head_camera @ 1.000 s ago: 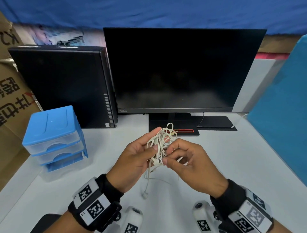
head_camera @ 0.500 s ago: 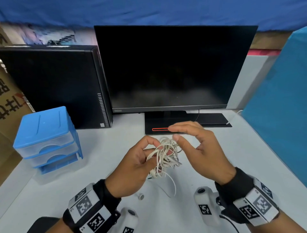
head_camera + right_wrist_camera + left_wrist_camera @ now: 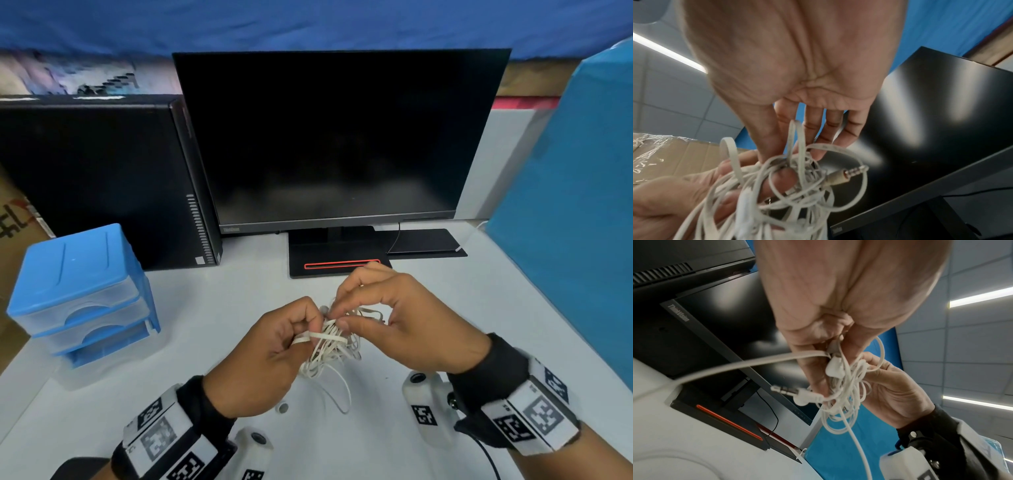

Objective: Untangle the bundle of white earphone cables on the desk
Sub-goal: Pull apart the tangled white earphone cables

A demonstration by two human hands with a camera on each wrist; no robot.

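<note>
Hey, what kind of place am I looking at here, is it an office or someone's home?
Most likely an office or lab workstation. A dark monitor and a black desktop computer stand on a white desk, beside blue plastic drawers. The wrist views show ceiling panels with strip lights.

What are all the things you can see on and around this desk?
Tangled bundle of white earphone cables: one, white, held above the desk between both hands; a metal jack plug sticks out.
Black flat monitor: one, black, back middle of desk.
Black computer tower: one, black, left of monitor.
Blue plastic drawer box: one, blue with clear drawers, left side.
White desk: one, white, beneath everything.
Blue panel: one, blue, right side.
Brown cardboard box: one, brown, far left.
Left hand: one, grip on the cables.
Right hand: one, pinching the cables.
</note>
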